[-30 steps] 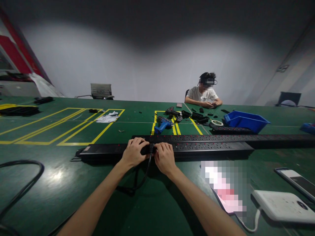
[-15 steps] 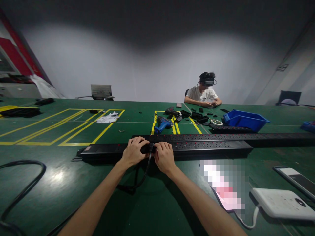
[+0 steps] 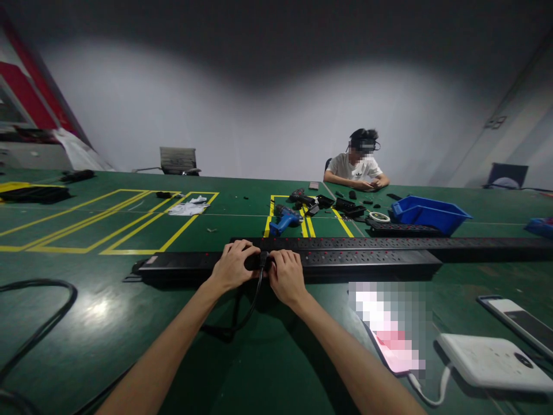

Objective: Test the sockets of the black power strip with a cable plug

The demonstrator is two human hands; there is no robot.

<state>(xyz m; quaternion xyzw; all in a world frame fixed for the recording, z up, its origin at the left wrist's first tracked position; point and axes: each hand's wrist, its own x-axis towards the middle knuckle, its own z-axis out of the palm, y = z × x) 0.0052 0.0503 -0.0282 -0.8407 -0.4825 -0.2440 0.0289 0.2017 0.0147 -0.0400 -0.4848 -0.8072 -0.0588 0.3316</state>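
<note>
Left hand (image 3: 232,267) and right hand (image 3: 287,274) clasp 1 power strip (image 3: 371,266) around a plug (image 3: 263,259).

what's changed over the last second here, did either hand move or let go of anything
Nothing has visibly changed; only the view shifts slightly. The left hand and right hand stay on either side of the black plug at the nearer power strip, with no visible release. The blue drill and blue bin lie as before.

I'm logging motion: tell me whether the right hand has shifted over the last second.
No. Judged against the blue drill lying beyond it, the right hand shows no clear shift, staying by the plug at the near black power strip.
</note>
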